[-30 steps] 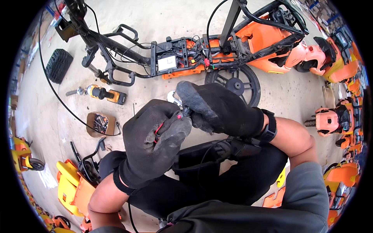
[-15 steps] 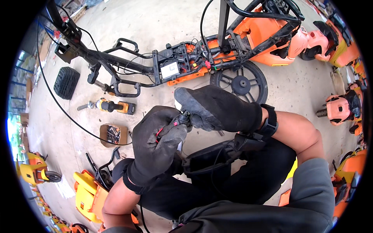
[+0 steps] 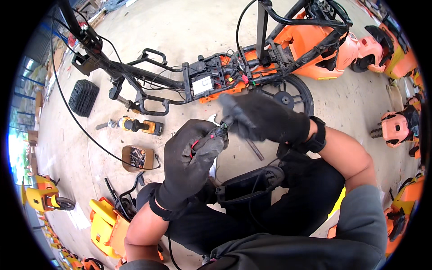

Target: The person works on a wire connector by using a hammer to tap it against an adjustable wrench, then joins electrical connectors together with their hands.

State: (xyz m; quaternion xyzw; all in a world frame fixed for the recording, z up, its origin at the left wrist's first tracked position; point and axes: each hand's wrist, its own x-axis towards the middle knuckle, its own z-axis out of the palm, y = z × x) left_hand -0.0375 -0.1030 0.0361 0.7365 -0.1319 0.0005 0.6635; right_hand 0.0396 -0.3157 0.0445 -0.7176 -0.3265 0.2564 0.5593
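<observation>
My left hand (image 3: 186,155), in a black glove, is closed around a small dark cable connector (image 3: 219,131) with a bit of red wire (image 3: 194,147) showing by the fingers. The end of the connector sticks out beyond the thumb and points up and right. Right at that end is my right hand (image 3: 267,119), gloved too, its fingers smeared by motion. Whether it grips the connector cannot be made out. A black plastic box (image 3: 243,189) stands between my legs, below both hands. A silver wrench (image 3: 213,169) lies partly hidden behind my left hand.
A bare scooter frame (image 3: 175,84) with an orange body and wiring lies ahead, a black wheel (image 3: 288,98) beside it. On the floor are a yellow power drill (image 3: 139,125), a cardboard box of bolts (image 3: 137,159), a black ribbed part (image 3: 84,98) and a metal rod (image 3: 255,150). Orange scooters stand right.
My right hand has shifted slightly right and up, and its fingers are now blurred. More of the connector's end shows. My left hand keeps its hold; the whole view has shifted a little.
</observation>
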